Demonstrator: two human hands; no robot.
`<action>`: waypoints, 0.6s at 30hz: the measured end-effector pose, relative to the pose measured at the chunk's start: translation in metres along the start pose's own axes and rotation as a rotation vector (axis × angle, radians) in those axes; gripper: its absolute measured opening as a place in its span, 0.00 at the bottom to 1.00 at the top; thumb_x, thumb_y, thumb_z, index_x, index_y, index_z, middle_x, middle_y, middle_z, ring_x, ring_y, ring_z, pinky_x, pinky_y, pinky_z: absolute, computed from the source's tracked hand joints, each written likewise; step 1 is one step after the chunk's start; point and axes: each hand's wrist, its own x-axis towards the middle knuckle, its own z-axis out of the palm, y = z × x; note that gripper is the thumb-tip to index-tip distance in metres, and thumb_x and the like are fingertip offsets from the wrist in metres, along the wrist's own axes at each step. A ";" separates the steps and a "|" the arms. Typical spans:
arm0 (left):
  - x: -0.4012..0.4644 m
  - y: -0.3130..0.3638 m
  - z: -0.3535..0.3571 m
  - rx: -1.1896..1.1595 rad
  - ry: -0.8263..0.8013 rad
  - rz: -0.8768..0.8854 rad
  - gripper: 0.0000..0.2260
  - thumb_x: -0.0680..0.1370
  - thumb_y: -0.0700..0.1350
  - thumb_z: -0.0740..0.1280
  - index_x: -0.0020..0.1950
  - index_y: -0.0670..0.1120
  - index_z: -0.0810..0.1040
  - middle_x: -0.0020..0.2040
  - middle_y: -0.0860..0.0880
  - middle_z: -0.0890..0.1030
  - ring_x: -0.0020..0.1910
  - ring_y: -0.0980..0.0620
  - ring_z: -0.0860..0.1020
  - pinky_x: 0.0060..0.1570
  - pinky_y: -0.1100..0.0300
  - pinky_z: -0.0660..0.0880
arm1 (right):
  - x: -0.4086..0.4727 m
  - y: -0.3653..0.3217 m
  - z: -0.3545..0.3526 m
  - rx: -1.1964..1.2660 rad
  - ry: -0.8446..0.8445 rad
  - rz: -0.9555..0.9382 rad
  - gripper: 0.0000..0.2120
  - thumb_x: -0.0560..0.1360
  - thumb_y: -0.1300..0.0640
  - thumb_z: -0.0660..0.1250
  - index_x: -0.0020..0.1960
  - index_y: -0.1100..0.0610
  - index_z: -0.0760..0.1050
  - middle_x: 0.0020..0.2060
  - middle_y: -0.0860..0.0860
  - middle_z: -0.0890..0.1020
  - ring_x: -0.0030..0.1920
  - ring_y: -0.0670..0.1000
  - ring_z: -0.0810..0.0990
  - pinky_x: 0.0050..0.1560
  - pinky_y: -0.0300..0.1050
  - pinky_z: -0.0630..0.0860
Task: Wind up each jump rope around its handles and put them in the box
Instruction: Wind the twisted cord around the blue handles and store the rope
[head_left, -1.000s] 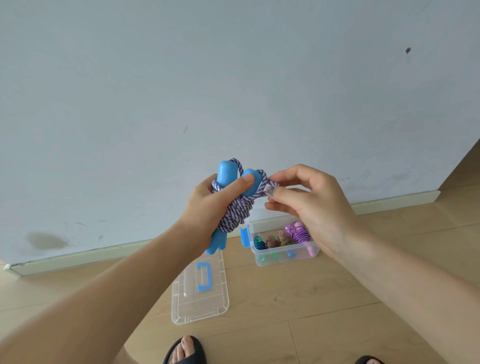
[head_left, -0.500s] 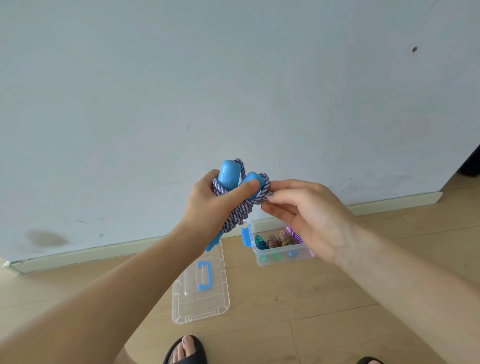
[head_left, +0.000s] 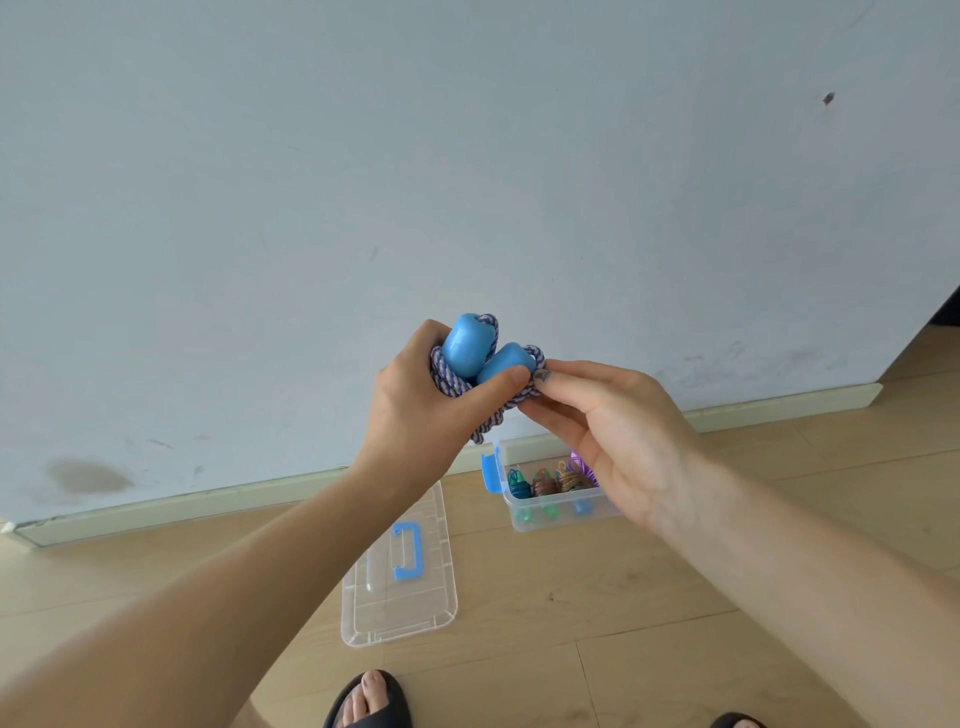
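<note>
No readable text, label, brand or number shows anywhere: none on the blue jump rope handles (head_left: 470, 345), the clear box (head_left: 550, 512) or its lid (head_left: 397, 597) (all unmarked plastic).

Box (head_left: 550, 512) top is uncovered, lid (head_left: 400, 571) lies flat on the floor (head_left: 675, 597) just left of it. Inside: wound ropes (head_left: 545, 483) fill the visible part (right end hidden behind the right hand (head_left: 618, 441)). Wall (head_left: 467, 182) stands close behind the box. Bare floor in front and to the right.
</note>
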 end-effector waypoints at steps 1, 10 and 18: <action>0.000 0.000 0.000 0.006 0.002 0.008 0.16 0.70 0.49 0.79 0.49 0.45 0.75 0.31 0.55 0.77 0.28 0.56 0.79 0.26 0.67 0.72 | 0.001 0.001 0.001 -0.002 0.020 -0.005 0.08 0.77 0.67 0.68 0.55 0.66 0.82 0.49 0.58 0.87 0.52 0.53 0.86 0.60 0.47 0.79; -0.002 0.001 0.000 0.075 -0.003 0.058 0.17 0.69 0.50 0.79 0.48 0.46 0.74 0.31 0.54 0.79 0.28 0.53 0.80 0.27 0.66 0.73 | 0.003 0.002 0.002 -0.115 0.106 -0.014 0.07 0.73 0.69 0.70 0.50 0.63 0.78 0.48 0.64 0.85 0.47 0.58 0.87 0.56 0.49 0.81; 0.000 0.000 0.002 0.062 -0.003 0.046 0.17 0.70 0.49 0.79 0.49 0.46 0.74 0.30 0.56 0.79 0.27 0.57 0.79 0.26 0.68 0.72 | 0.008 0.002 0.002 -0.120 0.101 0.003 0.06 0.72 0.70 0.69 0.45 0.62 0.78 0.52 0.67 0.83 0.52 0.61 0.85 0.52 0.46 0.82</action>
